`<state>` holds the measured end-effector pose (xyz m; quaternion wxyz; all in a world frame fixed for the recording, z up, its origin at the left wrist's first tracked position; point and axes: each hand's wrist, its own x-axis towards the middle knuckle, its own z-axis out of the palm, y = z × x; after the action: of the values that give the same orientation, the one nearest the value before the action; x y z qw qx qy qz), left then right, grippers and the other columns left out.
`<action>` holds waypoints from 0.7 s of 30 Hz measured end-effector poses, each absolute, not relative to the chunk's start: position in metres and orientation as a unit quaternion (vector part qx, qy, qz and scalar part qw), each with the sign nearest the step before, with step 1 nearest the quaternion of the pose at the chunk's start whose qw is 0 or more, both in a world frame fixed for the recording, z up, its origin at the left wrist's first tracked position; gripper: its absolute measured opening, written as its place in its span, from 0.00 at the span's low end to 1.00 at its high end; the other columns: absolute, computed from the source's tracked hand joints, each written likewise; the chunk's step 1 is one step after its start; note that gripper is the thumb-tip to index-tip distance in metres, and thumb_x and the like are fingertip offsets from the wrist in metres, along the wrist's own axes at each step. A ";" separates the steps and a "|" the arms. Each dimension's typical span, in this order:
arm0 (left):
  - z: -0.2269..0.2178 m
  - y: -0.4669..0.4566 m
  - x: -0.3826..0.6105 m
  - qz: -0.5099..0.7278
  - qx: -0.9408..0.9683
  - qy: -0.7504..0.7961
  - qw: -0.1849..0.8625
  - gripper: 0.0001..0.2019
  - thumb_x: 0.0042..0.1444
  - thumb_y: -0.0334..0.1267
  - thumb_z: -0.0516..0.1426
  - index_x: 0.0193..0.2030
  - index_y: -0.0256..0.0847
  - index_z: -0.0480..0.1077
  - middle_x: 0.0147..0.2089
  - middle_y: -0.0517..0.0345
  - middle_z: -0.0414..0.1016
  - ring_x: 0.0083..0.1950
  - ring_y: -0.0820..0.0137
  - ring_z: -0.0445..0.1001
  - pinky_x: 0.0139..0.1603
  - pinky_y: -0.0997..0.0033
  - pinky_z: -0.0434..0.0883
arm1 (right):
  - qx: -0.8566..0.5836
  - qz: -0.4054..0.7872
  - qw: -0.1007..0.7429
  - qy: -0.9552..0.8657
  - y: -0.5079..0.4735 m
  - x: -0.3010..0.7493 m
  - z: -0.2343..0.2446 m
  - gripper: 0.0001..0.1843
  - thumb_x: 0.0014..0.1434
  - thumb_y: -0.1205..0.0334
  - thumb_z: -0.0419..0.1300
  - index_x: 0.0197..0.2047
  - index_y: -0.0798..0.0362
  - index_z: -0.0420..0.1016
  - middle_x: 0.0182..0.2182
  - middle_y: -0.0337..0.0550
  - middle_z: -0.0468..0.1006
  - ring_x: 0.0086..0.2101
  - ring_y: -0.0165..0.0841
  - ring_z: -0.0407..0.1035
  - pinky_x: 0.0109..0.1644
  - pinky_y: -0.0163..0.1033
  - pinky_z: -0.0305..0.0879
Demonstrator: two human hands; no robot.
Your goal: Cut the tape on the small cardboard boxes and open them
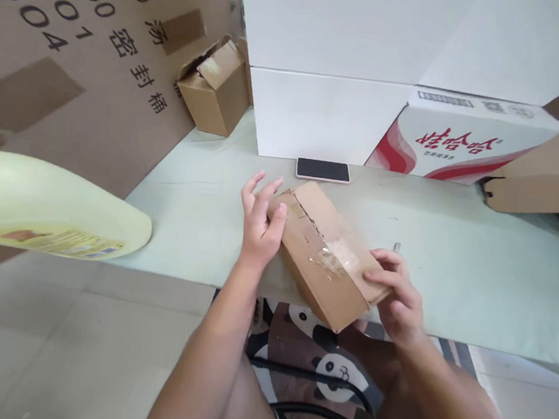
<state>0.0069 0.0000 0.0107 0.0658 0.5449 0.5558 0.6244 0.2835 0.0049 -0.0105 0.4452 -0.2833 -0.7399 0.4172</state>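
A brown cardboard box [322, 253], closed with clear, wrinkled tape, lies aslant at the near edge of the table, its near corner reaching past that edge. At its far left end is my left hand [260, 227], fingers spread and raised, the thumb against the box's corner. My right hand [397, 296] grips the near right end, with fingertips on the top face and the rest of the grasp partly hidden. Behind the box a dark-screened phone [323, 169] lies flat on the pale green tablecloth [202, 195].
White boxes [328, 115] and a red-and-white printed carton [458, 144] stand along the back. A small opened cardboard box [214, 91] is beside a large printed carton [88, 86]. On the left, a yellow bottle [52, 207] juts in; cardboard [548, 189] sits right.
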 end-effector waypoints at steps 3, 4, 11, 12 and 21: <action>0.014 -0.003 0.010 0.587 0.608 0.531 0.064 0.21 0.64 0.55 0.51 0.53 0.48 0.76 0.65 0.47 0.60 0.66 0.53 0.64 0.67 0.46 0.61 | -0.242 0.423 0.460 -0.742 0.001 0.280 -0.004 0.19 0.63 0.42 0.53 0.48 0.36 0.80 0.52 0.45 0.67 0.53 0.47 0.65 0.59 0.58 0.62; 0.015 -0.003 0.011 0.571 0.627 0.525 0.067 0.21 0.64 0.55 0.51 0.50 0.47 0.78 0.64 0.47 0.61 0.67 0.52 0.62 0.67 0.46 0.61 | -0.242 0.426 0.458 -0.742 0.000 0.279 -0.003 0.18 0.63 0.42 0.53 0.48 0.36 0.80 0.52 0.45 0.67 0.53 0.46 0.65 0.59 0.57 0.62; 0.022 -0.009 -0.001 0.532 0.614 0.572 0.115 0.15 0.61 0.49 0.56 0.42 0.49 0.83 0.61 0.51 0.66 0.65 0.55 0.64 0.69 0.48 0.59 | -0.314 0.544 0.453 -0.633 0.001 0.276 -0.015 0.27 0.65 0.38 0.50 0.62 0.37 0.66 0.52 0.45 0.73 0.54 0.43 0.68 0.58 0.53 0.65; 0.023 -0.010 -0.006 0.539 0.602 0.575 0.127 0.13 0.59 0.49 0.57 0.41 0.49 0.83 0.61 0.52 0.67 0.65 0.55 0.65 0.69 0.49 0.59 | -0.340 0.554 0.450 -0.613 0.003 0.276 -0.017 0.26 0.65 0.38 0.49 0.62 0.38 0.66 0.51 0.45 0.74 0.53 0.43 0.69 0.57 0.53 0.65; 0.037 -0.014 -0.025 0.679 0.350 0.610 0.211 0.11 0.46 0.43 0.63 0.34 0.41 0.82 0.55 0.50 0.73 0.65 0.54 0.65 0.68 0.59 0.60 | -0.332 0.670 0.261 -0.611 0.007 0.272 0.002 0.32 0.66 0.35 0.46 0.55 0.49 0.76 0.50 0.51 0.80 0.48 0.44 0.75 0.53 0.51 0.72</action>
<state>-0.0252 -0.0142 0.0370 0.2114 0.3496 0.6095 0.6794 0.2721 0.0070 0.0023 0.2609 -0.3316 -0.6109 0.6699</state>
